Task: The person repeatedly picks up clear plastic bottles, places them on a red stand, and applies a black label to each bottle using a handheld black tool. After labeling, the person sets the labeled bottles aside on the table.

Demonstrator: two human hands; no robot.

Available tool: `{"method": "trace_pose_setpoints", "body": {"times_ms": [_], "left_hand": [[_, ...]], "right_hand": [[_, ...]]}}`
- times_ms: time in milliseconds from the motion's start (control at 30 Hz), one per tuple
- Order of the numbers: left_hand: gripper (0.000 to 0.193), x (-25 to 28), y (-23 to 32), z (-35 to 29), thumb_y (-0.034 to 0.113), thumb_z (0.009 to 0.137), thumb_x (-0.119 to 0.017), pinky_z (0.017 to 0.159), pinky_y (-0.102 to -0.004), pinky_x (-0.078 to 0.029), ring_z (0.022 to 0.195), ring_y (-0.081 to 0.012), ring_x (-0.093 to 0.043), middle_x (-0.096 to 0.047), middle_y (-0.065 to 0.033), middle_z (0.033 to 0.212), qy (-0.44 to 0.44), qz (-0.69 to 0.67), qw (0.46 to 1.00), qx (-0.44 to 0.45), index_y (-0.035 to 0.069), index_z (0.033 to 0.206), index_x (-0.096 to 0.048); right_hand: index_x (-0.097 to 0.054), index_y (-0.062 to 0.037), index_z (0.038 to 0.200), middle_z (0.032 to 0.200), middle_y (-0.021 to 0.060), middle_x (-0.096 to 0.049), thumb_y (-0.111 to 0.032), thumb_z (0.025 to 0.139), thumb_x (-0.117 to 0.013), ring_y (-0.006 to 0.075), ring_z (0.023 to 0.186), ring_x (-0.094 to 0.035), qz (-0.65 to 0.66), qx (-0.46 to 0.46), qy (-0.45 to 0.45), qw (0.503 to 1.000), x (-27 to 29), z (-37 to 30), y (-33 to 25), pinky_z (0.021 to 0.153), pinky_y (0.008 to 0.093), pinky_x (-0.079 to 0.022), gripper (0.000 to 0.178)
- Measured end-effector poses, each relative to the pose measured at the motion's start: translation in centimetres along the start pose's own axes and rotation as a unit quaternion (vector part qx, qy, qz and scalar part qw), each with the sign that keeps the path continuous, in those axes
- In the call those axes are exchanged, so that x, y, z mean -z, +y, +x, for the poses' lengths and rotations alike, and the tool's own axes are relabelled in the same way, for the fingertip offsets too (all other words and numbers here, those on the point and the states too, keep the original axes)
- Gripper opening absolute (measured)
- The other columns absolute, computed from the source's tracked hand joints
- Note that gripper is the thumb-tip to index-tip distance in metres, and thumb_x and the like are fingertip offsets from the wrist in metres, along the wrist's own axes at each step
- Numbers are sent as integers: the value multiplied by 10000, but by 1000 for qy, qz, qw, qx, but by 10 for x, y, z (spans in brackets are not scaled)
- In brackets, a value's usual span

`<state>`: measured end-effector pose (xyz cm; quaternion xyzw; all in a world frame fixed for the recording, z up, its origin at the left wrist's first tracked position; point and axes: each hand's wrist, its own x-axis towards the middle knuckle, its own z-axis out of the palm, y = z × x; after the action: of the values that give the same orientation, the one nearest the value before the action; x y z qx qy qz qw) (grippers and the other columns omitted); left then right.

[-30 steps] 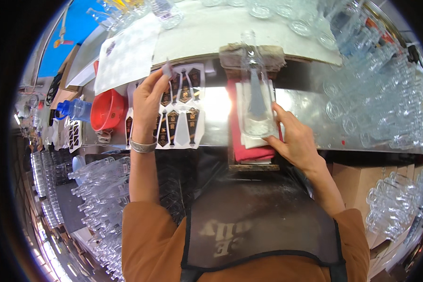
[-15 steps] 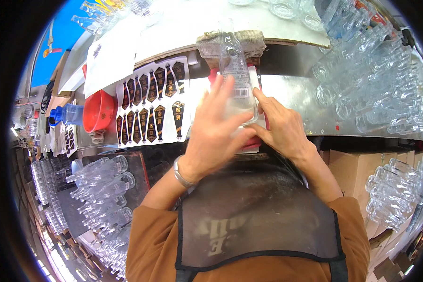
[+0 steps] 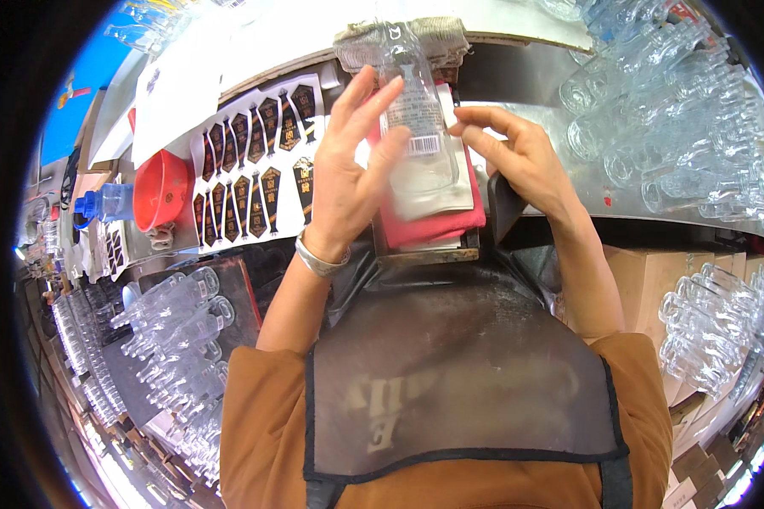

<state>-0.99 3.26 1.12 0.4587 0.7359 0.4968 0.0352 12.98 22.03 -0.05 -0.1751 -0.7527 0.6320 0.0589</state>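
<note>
Nearest me, red cloth [image 3: 437,229] and a white pad [image 3: 460,195] support 1 clear bottle [image 3: 429,175], its neck over a rolled cloth [image 3: 446,38]. Apparently done: 1 barcode label [image 3: 424,145] on the bottle. Left unused: dark labels [image 3: 271,199] on their sheet [image 3: 289,191], leftward. My left hand [image 3: 348,161]: unclenched, fingers spread over the bottle's left side. My right hand [image 3: 518,157]: half-curled beside its right edge; I cannot tell whether it grips anything.

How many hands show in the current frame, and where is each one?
2: the left hand, fingers spread, overlapping the left side of the labeled clear glass bottle in view; and the right hand, by the bottle's right side. No others are visible.
</note>
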Motion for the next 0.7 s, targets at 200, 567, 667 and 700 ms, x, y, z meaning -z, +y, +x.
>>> {"method": "trace_pose_setpoints", "body": {"times_ms": [200,567,667,700], "left_hand": [[438,-7,-1,-3,145,907,-698,1108,-412,-396,1358,-326,-484,-461,-206,1484,5,2,1000,3,112,1339,-633],[474,-14,-2,-6,158,888,-722,1108,-418,-396,1366,-333,-471,-466,-203,1479,15,6,1000,8,116,1350,-625],[478,-15,-3,-7,163,887,-724,1106,-420,-397,1370,-332,-465,-467,-199,1480,18,6,1000,9,113,1351,-623],[478,-15,-3,-6,161,887,-723,1107,-420,-396,1370,-332,-465,-467,-198,1481,18,6,1000,10,111,1351,-623]], "right_hand": [[-607,5,1300,1178,77,-670,-347,950,-682,89,944,-628,-8,32,20,999,-12,15,0,772,241,-495,502],[-610,43,1269,1098,96,-669,-318,901,-733,105,804,-652,-57,55,18,997,-16,18,-1,781,265,-513,530],[-612,39,1272,1101,97,-673,-308,914,-718,104,816,-651,-62,62,16,996,-16,18,-1,788,264,-514,510],[-612,36,1274,1104,98,-674,-302,922,-710,104,821,-651,-65,65,16,996,-15,18,-1,791,263,-514,498]]}}
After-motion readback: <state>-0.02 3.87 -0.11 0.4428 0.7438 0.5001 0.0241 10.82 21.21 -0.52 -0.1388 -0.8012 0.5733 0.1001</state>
